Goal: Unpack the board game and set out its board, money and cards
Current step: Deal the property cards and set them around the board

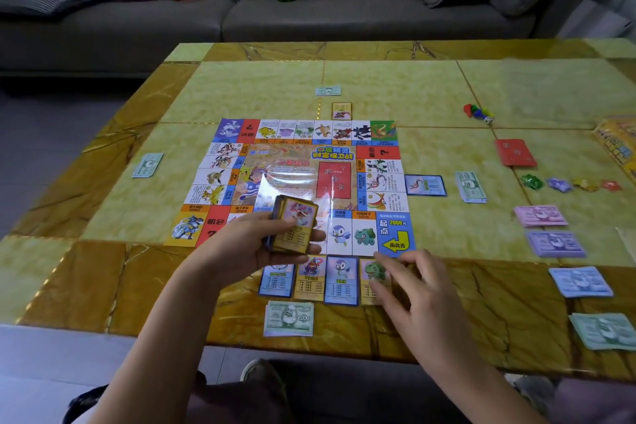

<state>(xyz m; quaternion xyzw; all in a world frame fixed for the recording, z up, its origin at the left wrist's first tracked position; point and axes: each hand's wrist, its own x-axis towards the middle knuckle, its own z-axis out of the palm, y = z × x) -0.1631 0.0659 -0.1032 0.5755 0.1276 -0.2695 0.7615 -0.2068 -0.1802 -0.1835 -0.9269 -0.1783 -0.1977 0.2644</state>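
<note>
- The board (344, 152) lay flat in the middle of the table (110, 210), with its blue start corner at 5 o'clock.
- The left hand (254, 244) grasped a face-up deck (294, 227) above the board's 6 o'clock edge, with the fingers curled round it.
- The right hand (418, 289) was at the board's 5 o'clock, its fingers loosely spread over a green card (371, 270). Blur hid whether they pinched the card or only touched it.
- That card closed the 3 o'clock end of a row (309, 280) of four face-up cards. The row lay edge to edge, just beside the board's 6 o'clock edge.
- A green stack (289, 318) of notes lay just at 6 o'clock of the row.
- A far card (341, 111) lay just beside the board at 12 o'clock, and a side card (425, 185) just beside it at 3 o'clock.
- A far note (328, 90) lay beyond the far card, and a left note (148, 165) lay at 9 o'clock, apart from the board.
- At 3 o'clock, past the side card, lay more green notes (470, 186).
- Pink notes (540, 216), purple notes (555, 244), blue notes (580, 281) and pale green notes (604, 330) ran from 3 to 5 o'clock, well apart from the board.
- Red cards (515, 152) lay at 2 o'clock, and four coloured tokens (571, 184) at 3 o'clock beyond the green notes.
- Small pawns (477, 112) and what looked like a die lay at 1 o'clock.
- A yellow box (619, 144) sat at the table's 3 o'clock edge.
</note>
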